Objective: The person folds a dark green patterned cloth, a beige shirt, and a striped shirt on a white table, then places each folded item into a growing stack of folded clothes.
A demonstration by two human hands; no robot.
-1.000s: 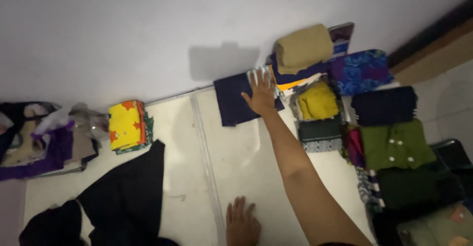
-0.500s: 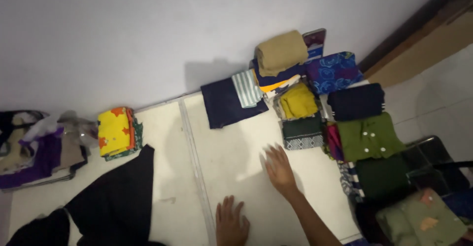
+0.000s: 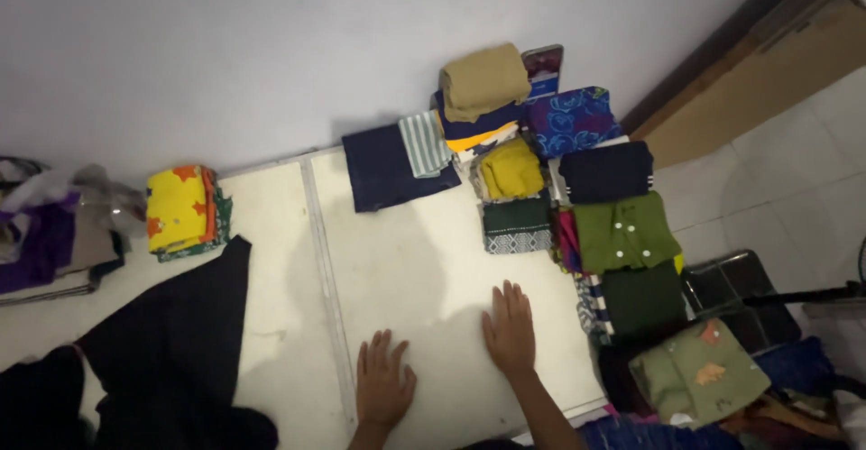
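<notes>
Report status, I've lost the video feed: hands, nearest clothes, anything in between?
Left hand and right hand flat on the white board, both empty. Folded navy cloth lies far side, by the wall. Nothing between.

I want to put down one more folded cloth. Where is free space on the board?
Free: the board between the navy cloth, both hands and the black garment. Crowded: the folded stacks along the right.

One head-worn view looks steeply down (from close above) at the floor (image 3: 424, 261).
</notes>
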